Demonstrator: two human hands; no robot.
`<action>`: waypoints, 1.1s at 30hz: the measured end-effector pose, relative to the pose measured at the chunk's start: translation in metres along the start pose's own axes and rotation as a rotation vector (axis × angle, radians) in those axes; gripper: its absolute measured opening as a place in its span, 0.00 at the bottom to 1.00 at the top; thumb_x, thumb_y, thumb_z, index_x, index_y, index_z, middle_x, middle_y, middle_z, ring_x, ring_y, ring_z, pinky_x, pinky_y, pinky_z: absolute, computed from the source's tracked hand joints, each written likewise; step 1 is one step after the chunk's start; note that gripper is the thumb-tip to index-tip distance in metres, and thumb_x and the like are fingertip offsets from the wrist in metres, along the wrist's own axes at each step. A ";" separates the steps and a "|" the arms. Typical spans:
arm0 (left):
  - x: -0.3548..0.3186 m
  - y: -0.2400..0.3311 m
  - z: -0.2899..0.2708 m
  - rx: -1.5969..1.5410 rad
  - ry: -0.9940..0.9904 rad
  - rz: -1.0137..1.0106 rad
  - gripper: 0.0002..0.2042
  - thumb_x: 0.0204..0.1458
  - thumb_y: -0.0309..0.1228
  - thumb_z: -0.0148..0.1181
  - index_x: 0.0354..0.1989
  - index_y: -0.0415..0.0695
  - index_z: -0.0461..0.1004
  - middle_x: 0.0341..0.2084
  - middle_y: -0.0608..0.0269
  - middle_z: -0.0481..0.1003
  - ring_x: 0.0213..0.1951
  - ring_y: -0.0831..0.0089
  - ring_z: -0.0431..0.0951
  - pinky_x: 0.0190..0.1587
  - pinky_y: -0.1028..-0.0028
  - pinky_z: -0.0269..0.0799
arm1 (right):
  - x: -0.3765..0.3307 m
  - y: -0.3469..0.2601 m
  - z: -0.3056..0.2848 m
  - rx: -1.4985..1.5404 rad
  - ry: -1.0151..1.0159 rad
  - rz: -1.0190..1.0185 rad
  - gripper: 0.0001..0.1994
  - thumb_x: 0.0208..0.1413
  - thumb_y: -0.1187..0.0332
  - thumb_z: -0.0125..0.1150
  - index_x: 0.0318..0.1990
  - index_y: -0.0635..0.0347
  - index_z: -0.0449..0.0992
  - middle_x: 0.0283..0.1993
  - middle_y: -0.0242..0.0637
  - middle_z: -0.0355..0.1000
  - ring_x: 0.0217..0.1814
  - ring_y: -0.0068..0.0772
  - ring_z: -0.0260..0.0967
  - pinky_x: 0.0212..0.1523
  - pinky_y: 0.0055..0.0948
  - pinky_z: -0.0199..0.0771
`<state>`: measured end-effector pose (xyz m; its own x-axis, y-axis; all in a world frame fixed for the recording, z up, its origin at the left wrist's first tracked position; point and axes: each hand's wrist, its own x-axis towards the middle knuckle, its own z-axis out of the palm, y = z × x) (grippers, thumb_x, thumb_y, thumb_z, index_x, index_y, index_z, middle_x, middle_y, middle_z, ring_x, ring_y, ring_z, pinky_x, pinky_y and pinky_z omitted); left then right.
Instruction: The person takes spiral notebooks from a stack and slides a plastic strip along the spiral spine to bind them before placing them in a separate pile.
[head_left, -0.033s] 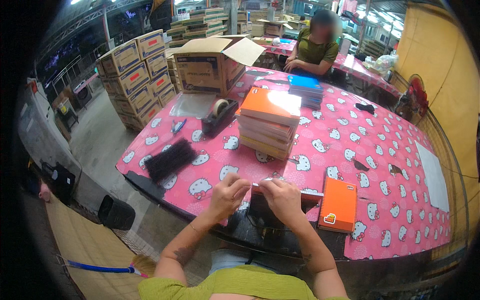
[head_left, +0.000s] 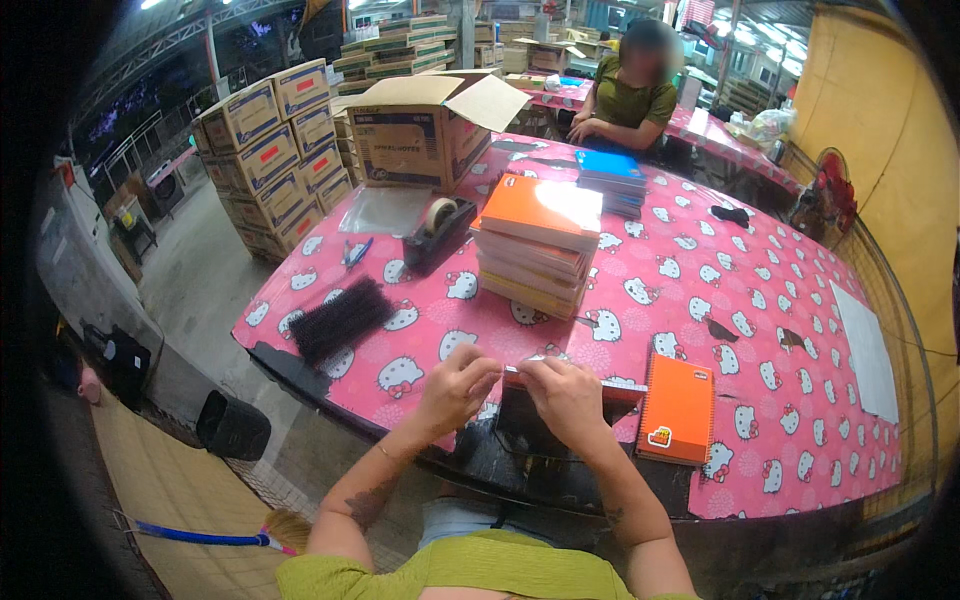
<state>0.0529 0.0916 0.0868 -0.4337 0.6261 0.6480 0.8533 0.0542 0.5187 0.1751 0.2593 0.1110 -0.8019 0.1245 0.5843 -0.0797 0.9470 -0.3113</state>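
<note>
At the table's near edge, my left hand (head_left: 458, 393) is closed in a pinch, its fingertips pointing right. Right beside it my right hand (head_left: 562, 400) is closed too, thumb and fingers pressed together over the top of a dark upright holder (head_left: 527, 432). A narrow strip with pale marks (head_left: 625, 385) runs along the holder's upper edge. What the fingertips pinch is too small to make out. An orange spiral notebook (head_left: 677, 410) lies flat to the right of my right hand. Beyond my hands stands a stack of orange-covered notebooks (head_left: 540, 225).
On the pink patterned table (head_left: 640, 330) lie a black bristly mat (head_left: 341, 318), a tape dispenser (head_left: 440, 235), cutters (head_left: 357, 252), clear plastic sheets (head_left: 388, 212), blue notebooks (head_left: 611, 180) and white paper (head_left: 864, 352). An open carton (head_left: 420, 140) stands at the back. A person (head_left: 632, 95) sits beyond.
</note>
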 end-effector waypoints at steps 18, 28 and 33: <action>0.046 0.002 -0.021 0.045 -0.448 0.054 0.11 0.58 0.37 0.61 0.44 0.45 0.77 0.31 0.54 0.74 0.34 0.56 0.77 0.36 0.62 0.73 | 0.001 0.008 -0.008 0.110 -0.041 0.006 0.07 0.59 0.64 0.61 0.38 0.58 0.77 0.37 0.40 0.75 0.34 0.45 0.76 0.34 0.41 0.75; 0.046 -0.001 -0.015 0.083 -0.434 0.056 0.13 0.59 0.42 0.59 0.38 0.44 0.77 0.29 0.56 0.73 0.31 0.53 0.76 0.33 0.59 0.71 | -0.013 0.014 -0.020 -0.127 -0.032 -0.035 0.11 0.56 0.63 0.62 0.46 0.52 0.78 0.40 0.36 0.76 0.43 0.40 0.76 0.46 0.41 0.72; 0.049 0.004 -0.007 0.104 -0.349 0.047 0.14 0.59 0.42 0.59 0.33 0.42 0.74 0.27 0.53 0.73 0.31 0.52 0.76 0.31 0.60 0.71 | -0.012 0.012 -0.028 -0.127 -0.213 0.051 0.12 0.57 0.63 0.61 0.47 0.50 0.77 0.38 0.33 0.76 0.41 0.37 0.76 0.42 0.41 0.70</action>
<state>0.0331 0.1169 0.1245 -0.2836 0.8564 0.4315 0.9025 0.0863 0.4219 0.2003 0.2779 0.1211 -0.9106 0.1210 0.3951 0.0286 0.9723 -0.2318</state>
